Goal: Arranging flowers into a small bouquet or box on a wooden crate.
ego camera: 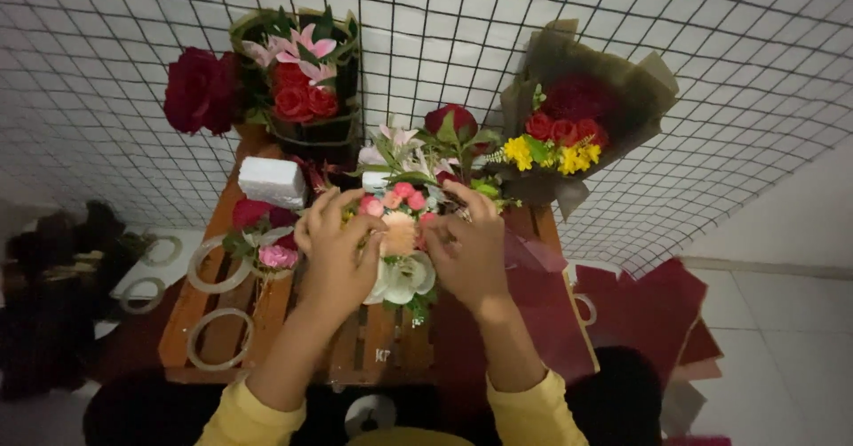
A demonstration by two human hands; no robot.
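Observation:
My left hand [333, 255] and my right hand [469, 250] close from both sides around a small flower arrangement [402, 233] on a wooden slatted table [373, 344]. The arrangement has pink buds on top, a peach bloom in the middle and a white flower below. Both hands have fingers curled onto the blooms. Behind it rise a dark red rose [451, 119] and pale lily leaves. Both arms wear yellow sleeves.
Two wrapped bouquets [302, 82] [569, 117] and a big red rose [200, 91] lean on a white wire grid wall. A white foam block [271, 181], pink flowers [267, 237], tape rings [218, 339] and dark red wrapping paper [551, 308] lie around.

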